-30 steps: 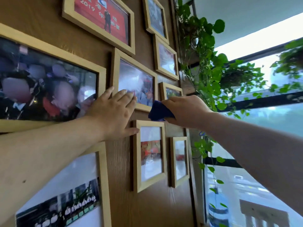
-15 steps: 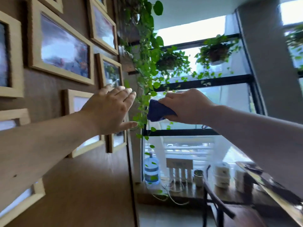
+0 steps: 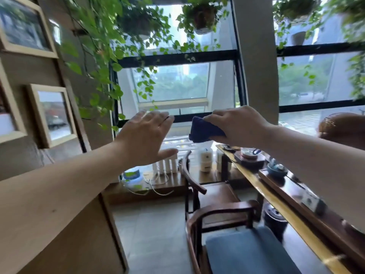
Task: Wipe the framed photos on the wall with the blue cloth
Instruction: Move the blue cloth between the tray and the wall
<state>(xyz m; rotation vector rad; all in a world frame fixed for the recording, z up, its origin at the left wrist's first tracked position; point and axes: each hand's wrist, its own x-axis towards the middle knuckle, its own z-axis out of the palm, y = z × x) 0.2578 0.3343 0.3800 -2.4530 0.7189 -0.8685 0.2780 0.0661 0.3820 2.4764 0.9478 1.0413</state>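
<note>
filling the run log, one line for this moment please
left hand open, off wall | right hand gripping blue cloth | framed photos untouched

Three framed photos, one at upper left (image 3: pixel 23 28), one at the left edge (image 3: pixel 8 115) and one beside it (image 3: pixel 52 115), are being shown on the wall. Two wooden chairs, a near one (image 3: pixel 233 234) and a far one (image 3: pixel 201 186), are being counted beside one long table (image 3: pixel 280 210). Two hands, left (image 3: pixel 146 139) and right (image 3: pixel 237 125), and one blue cloth (image 3: pixel 203 131) are being seen.

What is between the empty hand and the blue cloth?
Nothing. In the head view, the left hand and the blue cloth are apart, with only the far window behind.
</note>
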